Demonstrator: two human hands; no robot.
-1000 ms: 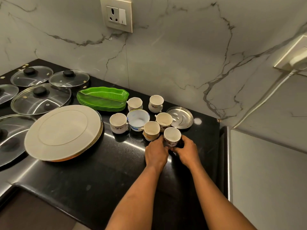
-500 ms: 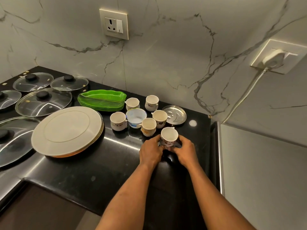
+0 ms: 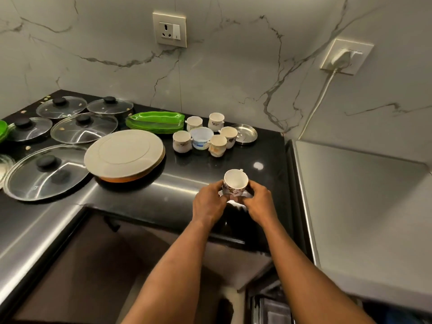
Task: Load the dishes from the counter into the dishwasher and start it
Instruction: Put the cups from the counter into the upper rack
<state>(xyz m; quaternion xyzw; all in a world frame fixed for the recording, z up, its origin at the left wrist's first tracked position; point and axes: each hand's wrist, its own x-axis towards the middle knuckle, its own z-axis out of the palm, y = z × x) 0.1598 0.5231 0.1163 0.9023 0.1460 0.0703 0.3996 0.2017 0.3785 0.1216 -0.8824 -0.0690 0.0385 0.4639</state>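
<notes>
A small white cup with a flower pattern (image 3: 235,183) is held above the black counter (image 3: 182,195), its mouth tilted toward me. My left hand (image 3: 209,204) grips its left side and my right hand (image 3: 258,203) grips its right side. Several more white cups (image 3: 182,141) and a white-and-blue bowl (image 3: 201,137) stand grouped at the back of the counter. Beside them are a stack of green plates (image 3: 155,121), a small steel lid (image 3: 244,134) and a large cream plate (image 3: 124,156). A dark opening with a rack (image 3: 271,307) shows below the counter at the lower right.
Several glass pot lids (image 3: 46,171) cover the left part of the counter. A grey appliance top (image 3: 362,206) adjoins the counter on the right. A white cord (image 3: 320,99) hangs from a wall socket (image 3: 346,56) above it. A second socket (image 3: 170,29) sits on the back wall.
Both hands have lifted the patterned cup off the counter and drawn it away from the cup group toward the front edge. The view has pulled back.
</notes>
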